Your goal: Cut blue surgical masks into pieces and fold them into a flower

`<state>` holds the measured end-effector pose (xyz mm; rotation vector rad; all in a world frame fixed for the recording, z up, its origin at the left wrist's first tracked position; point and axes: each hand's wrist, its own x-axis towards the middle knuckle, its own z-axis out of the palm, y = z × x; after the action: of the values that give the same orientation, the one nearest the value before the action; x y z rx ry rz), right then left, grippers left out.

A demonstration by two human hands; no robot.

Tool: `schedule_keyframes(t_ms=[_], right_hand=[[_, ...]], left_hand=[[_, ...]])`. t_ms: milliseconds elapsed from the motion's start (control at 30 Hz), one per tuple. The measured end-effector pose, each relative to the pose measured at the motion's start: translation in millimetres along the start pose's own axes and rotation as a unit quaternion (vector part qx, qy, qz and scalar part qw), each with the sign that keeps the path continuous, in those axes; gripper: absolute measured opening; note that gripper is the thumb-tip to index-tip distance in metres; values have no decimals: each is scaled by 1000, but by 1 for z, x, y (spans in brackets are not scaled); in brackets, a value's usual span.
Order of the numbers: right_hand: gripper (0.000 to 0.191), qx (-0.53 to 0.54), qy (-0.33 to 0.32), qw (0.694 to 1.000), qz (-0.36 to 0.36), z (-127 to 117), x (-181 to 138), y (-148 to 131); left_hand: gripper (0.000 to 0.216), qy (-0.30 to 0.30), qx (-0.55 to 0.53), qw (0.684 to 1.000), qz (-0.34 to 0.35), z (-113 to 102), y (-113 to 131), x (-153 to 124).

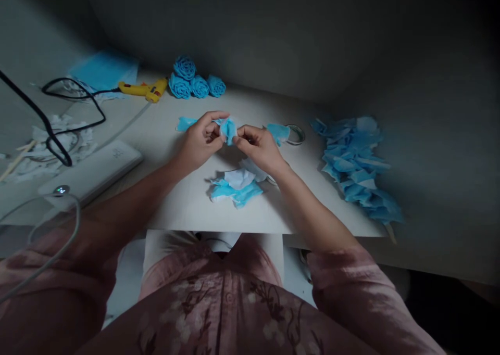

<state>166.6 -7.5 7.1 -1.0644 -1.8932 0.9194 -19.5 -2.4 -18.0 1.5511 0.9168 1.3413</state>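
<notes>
Both hands meet above the middle of the white table (187, 204), pinching a small rolled piece of blue fabric (228, 130). My left hand (200, 140) grips its left side with curled fingers. My right hand (258, 147) pinches its right side. A blue strip (185, 123) trails left behind my left hand. Another blue scrap (278, 131) lies just past my right hand. Below the hands lies a small heap of blue and white scraps (234, 187).
Several finished blue fabric roses (194, 80) sit at the back beside a yellow glue gun (144, 90) with a black cable (62, 121). A long pile of blue cut pieces (355, 167) lies right. A metal ring (296, 134), white device (94, 170) and white scraps (42, 147) lie around.
</notes>
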Motion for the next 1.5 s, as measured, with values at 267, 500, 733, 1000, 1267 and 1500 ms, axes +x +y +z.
schedule_keyframes(t_ms=[267,500,733,1000,1267,1500], right_hand=[[32,47,16,998,33,-1,-6,10],[35,74,15,996,50,0,-8,10],[35,68,7,997,36,0,-10,9],[37,58,-2,998,27,2,-14,-1],[28,-53,43,997,-47,5,-18,6],[15,-63,62,994,-61,4,-15,3]], left_hand=[[62,-23,-57,997,-46,-3,-2,2],[57,-50,-63,995,-58,-3,1,-1],[66,-37,-16,998,-45,3,4,-5],[65,-12,-38,996,-77,4,4,-4],[63,-22,-99,990,-97,3,0,-4],[68,-33,-104,990,-93,1,2,-4]])
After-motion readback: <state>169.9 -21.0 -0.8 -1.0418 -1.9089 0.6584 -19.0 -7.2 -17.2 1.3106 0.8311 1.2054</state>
